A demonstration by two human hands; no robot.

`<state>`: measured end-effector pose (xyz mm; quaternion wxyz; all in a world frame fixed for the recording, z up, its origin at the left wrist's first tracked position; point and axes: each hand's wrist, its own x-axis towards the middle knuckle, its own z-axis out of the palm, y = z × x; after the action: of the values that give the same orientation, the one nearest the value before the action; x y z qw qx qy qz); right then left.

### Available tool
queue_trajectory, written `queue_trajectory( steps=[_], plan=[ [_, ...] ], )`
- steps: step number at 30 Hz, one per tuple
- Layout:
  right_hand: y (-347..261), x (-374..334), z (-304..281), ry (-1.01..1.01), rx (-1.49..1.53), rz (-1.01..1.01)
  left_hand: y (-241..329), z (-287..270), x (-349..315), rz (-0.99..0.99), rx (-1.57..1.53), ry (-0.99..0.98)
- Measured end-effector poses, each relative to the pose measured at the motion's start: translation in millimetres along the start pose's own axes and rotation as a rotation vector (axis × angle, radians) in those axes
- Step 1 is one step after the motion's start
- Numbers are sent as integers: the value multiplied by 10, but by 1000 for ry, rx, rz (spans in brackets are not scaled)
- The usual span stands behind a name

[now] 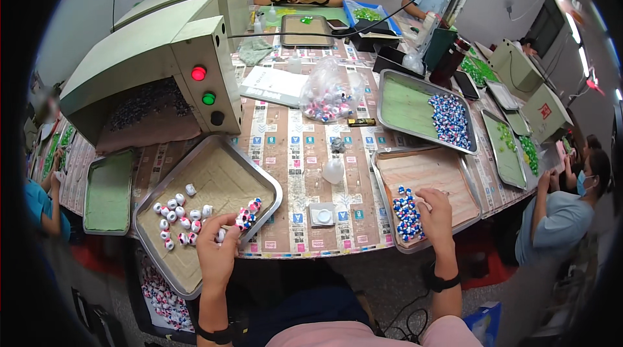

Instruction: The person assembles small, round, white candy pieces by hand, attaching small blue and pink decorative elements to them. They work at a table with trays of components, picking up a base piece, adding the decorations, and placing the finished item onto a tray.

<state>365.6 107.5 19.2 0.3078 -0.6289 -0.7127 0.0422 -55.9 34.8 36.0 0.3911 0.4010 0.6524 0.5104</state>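
My left hand (pixel 217 257) is over the left metal tray (pixel 272 185), fingers curled toward the thumb. Between them shows a small rounded white piece (pixel 221 235). Beside its fingertips is a tight group of small pink, blue and white pieces (pixel 249 213). Larger white pieces with red and dark marks (pixel 172 207) lie loose farther left on the brown lining. Above the right metal tray (pixel 477 207), my right hand (pixel 436 214) has its fingers bent together at the edge of a pile of small blue, white and red pieces (pixel 407 216). What its fingertips hold, if anything, is too small to tell.
A beige box-shaped machine (pixel 207 42) with lit red and green lamps stands at the left. A plastic bag of pieces (pixel 331 97), a tray of blue pieces (pixel 409 104) and a small white block (pixel 322 215) rest on the table. Co-workers sit around it.
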Motion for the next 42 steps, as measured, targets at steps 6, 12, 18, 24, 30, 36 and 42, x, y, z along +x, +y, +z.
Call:
queue_trajectory(
  steps=[6, 12, 18, 24, 30, 36, 42],
  plan=[
    [117, 216, 184, -174, 8, -67, 103, 95, -336, -341, -772, -292],
    [113, 293, 222, -231, 11, 74, -36, 215, -690, -550, -980, -471],
    [341, 201, 295, 3, 45, -62, -194, 282, -769, -602, -1093, -559],
    [-174, 44, 87, -147, 624, 287, -349, 227, -824, -561, -1156, -495],
    [-934, -225, 226, -391, 945, 381, -334, 252, -829, -574, -1224, -452],
    [-1227, -246, 359, -552, 1099, 408, -369, 267, -832, -501, -1205, -458],
    [-1307, -178, 469, -525, 1047, 379, -326, 235, -862, -586, -1265, -430]
  ],
)
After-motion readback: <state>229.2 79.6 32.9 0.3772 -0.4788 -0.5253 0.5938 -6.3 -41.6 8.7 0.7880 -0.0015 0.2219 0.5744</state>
